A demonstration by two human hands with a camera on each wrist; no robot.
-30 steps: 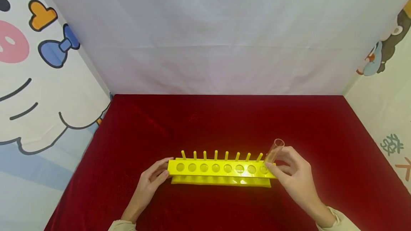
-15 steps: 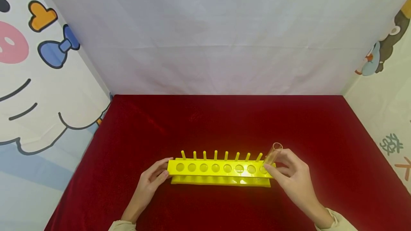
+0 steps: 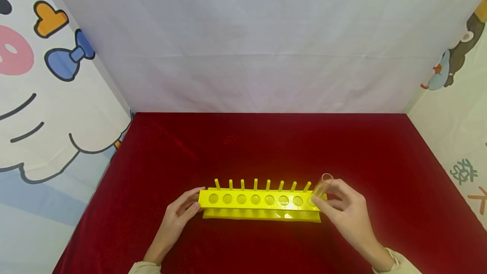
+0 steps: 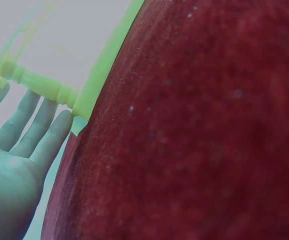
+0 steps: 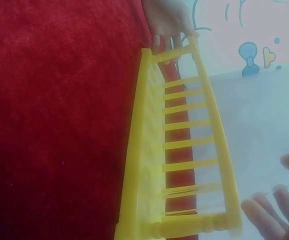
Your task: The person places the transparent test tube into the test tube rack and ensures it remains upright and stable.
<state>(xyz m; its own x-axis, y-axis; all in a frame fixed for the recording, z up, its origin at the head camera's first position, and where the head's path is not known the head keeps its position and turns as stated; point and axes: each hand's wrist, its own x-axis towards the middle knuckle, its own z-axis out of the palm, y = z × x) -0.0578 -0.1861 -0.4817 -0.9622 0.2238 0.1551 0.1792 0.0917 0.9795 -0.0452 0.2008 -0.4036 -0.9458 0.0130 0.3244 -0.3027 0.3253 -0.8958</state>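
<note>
Red cloth (image 3: pixel 266 147) under yellow rack (image 3: pixel 262 204); white backdrop (image 3: pixel 247 41) behind.

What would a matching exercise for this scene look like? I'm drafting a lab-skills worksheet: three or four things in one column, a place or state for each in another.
Things:
1. yellow plastic test tube rack
2. clear glass test tube
3. left hand
4. dark red velvet tablecloth

Places or states:
A. rests against the rack's left end
B. covers the table
C. tilted at the rack's rightmost hole, pinched by the right hand
D. stands on the cloth, between both hands

Pairs: 1-D, 2-C, 3-A, 4-B
</note>
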